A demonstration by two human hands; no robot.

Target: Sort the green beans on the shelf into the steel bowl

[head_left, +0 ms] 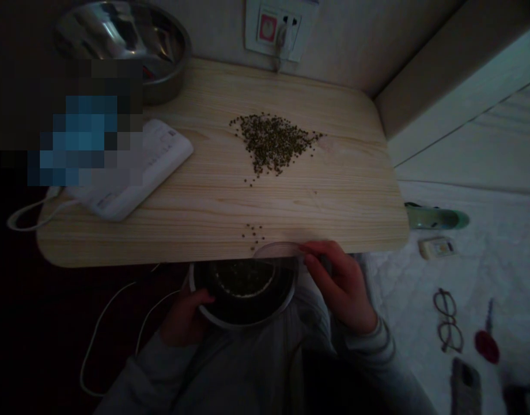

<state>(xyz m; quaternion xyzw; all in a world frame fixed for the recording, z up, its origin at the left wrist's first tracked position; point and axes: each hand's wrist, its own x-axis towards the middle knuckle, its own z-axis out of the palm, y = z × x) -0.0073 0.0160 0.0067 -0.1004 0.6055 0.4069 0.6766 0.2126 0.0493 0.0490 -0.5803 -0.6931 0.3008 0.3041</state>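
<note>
a: pale wood, that bench [343, 190], smooth-grained with rounded corners. a loose triangular heap of small dark-green beans [273, 141] sits on it mid-way, and a few stray beans [253, 231] lie right near the front edge.

b: and the hands?

a: the left hand [185, 317] curls around the rim of a round metal bowl [243, 297] held just below the bench edge, with some beans already inside. the right hand [345, 285] pinches a thin clear disc, a plastic lid [279, 250] by the look of it, fingers closed on its edge at the bench lip.

b: risks?

a: the beans are tiny, hard and round, so i'd judge they roll easily. if the bowl's rim drops away from the edge, they could fall past it onto the person's lap. it's dim too, so strays are easy to miss.

b: anything else about?

a: a shiny steel basin [131, 40] at the back, a white device [135, 173] with a cable, and glasses [449, 320] on the white bed [498, 271].
</note>
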